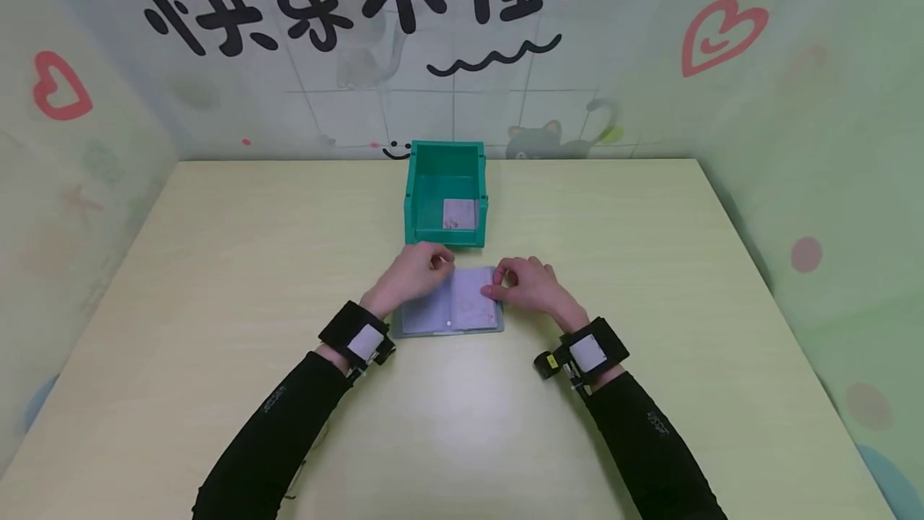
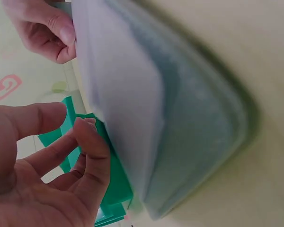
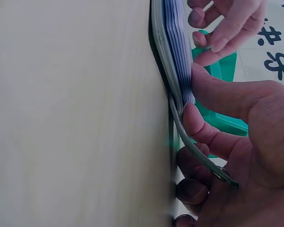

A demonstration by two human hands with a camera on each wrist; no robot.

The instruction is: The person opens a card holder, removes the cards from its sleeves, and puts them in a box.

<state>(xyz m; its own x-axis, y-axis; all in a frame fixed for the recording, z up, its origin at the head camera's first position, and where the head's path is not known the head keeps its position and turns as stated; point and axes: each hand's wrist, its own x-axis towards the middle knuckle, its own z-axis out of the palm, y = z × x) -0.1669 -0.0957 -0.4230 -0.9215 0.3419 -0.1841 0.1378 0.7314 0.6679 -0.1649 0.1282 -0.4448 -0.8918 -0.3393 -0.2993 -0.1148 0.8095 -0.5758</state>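
A small notebook (image 1: 472, 305) lies spread open on the table, with pale purple pages and a grey-green cover. My right hand (image 1: 532, 286) is at its right edge, thumb and index finger pinching the page edges (image 3: 179, 52) in the right wrist view. A thin strap (image 3: 199, 153) with a snap sticks out from the cover beside that palm. Above the left page hovers my left hand (image 1: 419, 270), its fingers loosely bent. The left wrist view shows a gap between its thumb and fingertips (image 2: 87, 130), with nothing held.
Just behind the notebook stands a green plastic bin (image 1: 445, 237), with a pinkish square item (image 1: 459, 213) inside near its front wall. The pale wooden table (image 1: 253, 263) meets printed walls at the back and sides.
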